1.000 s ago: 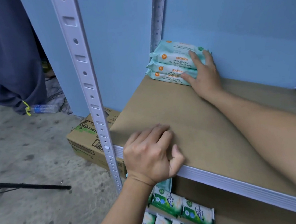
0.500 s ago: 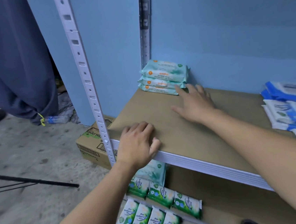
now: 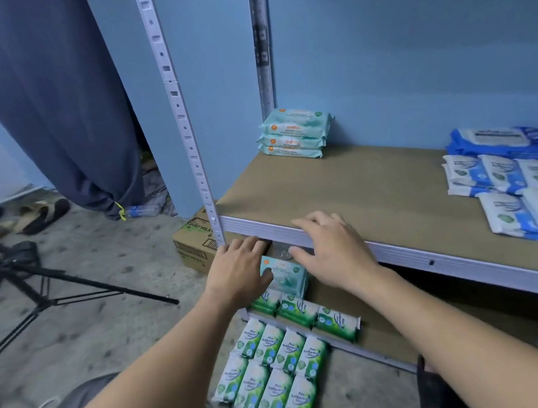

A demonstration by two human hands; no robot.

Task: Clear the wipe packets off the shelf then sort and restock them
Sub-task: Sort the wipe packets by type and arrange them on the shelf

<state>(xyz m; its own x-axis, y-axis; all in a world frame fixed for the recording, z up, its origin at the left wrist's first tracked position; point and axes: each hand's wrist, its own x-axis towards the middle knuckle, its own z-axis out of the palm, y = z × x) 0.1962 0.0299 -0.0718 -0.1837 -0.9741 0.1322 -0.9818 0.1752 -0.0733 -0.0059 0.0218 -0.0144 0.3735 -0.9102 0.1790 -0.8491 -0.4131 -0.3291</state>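
- Two hands, both mine. The left hand and right hand are spread with loose, straight fingers and grip nothing.
- One teal wipe packet lies between them, just under the front lip of the shelf board. My left thumb sits at its left end, though I can't tell whether it is touching. The right hand's fingertips reach over the white metal lip.
- Three more teal packets are stacked flat in the back left corner of the board, against the blue wall. They are soft, glossy pouches with orange dots.
- Three green wipe packets sit in a row on the lower shelf's front edge. The leftmost is partly hidden under the teal packet.
- Eight green packets lie on the concrete floor in two rows of four (small pillow shapes, shiny film).
- The blue-and-white packets on the board's right side overlap and run off the frame edge, so I can't count them.
- One perforated white steel upright stands at the front left corner.
- One cardboard box sits on the floor, half hidden behind the upright.
- One black tripod is blurred and cut off at the left.
- One dark curtain hangs to the floor.
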